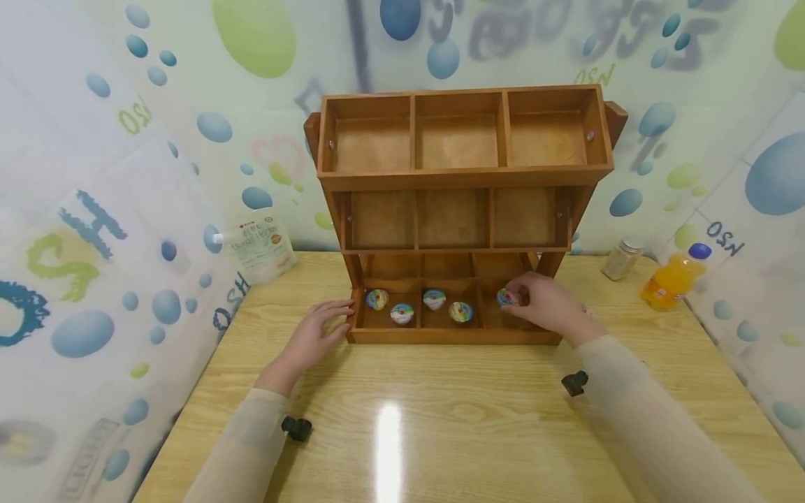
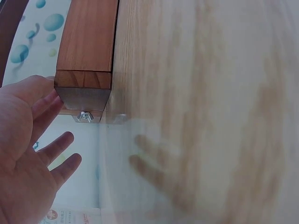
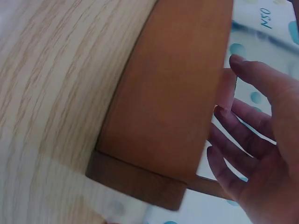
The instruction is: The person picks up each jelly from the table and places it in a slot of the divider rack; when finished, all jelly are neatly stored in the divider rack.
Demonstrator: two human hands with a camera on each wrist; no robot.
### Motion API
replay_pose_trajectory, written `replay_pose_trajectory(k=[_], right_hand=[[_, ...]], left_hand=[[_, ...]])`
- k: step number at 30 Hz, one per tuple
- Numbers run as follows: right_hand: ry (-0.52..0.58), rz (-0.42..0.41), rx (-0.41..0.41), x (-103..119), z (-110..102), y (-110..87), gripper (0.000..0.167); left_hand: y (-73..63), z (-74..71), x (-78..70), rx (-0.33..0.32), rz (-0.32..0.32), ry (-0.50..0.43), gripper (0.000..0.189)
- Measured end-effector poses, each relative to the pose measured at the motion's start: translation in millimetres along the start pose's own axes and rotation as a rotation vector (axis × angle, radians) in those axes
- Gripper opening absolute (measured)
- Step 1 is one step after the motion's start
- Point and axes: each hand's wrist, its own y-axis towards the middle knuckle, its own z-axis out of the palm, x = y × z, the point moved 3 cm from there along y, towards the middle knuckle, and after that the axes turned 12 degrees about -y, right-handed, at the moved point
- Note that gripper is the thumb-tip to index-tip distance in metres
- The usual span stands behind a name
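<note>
A three-tier wooden rack (image 1: 465, 176), each tier split into three compartments, stands at the back of the table. My right hand (image 1: 548, 305) pinches a small jelly cup (image 1: 506, 297) with a printed lid over the bottom tier's right compartment. In the right wrist view, the cup's pinkish side (image 3: 226, 91) shows between thumb and fingers, partly hidden behind the rack's front board (image 3: 163, 88). The bottom left compartment holds two more cups (image 1: 402, 314), and the middle one another two (image 1: 461, 311). With loosely extended fingers, my left hand (image 1: 309, 340) touches the rack's bottom left end (image 2: 84, 80).
Right of the rack stand a small lidded jar (image 1: 622, 258) and an orange drink bottle (image 1: 674, 278) with a blue cap. A white printed pouch (image 1: 259, 246) leans against the wall on the left. Part of a small pale item (image 1: 588, 310) shows behind my right wrist.
</note>
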Motion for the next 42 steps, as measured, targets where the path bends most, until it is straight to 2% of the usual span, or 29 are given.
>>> replay_pose_trajectory(k=[6,17,25,31,38,42], right_hand=[[0.018,-0.039,0.031,-2,12,10.6,0.039],[0.004,-0.043,0.045,-3,29,19.8,0.034],[0.018,-0.055,0.036,-3,30,21.4,0.042],[0.013,-0.05,0.007,-5,21,13.4,0.056],[-0.021,-0.029,-0.001,-12,4,-8.2,0.048],[-0.044,-0.045,-0.041,-20,-6,-22.8,0.042]], left_hand=[[0.7,0.5,0.5,-0.001,0.009,0.002,0.033],[-0.1,0.3,1.6,0.004,-0.001,0.002,0.033],[-0.4,0.7,1.8,-0.008,0.021,0.0,0.033],[-0.1,0.6,0.4,-0.006,0.016,0.0,0.033],[0.9,0.3,0.6,-0.008,0.008,0.011,0.033],[0.9,0.5,1.4,-0.003,-0.001,0.01,0.033]])
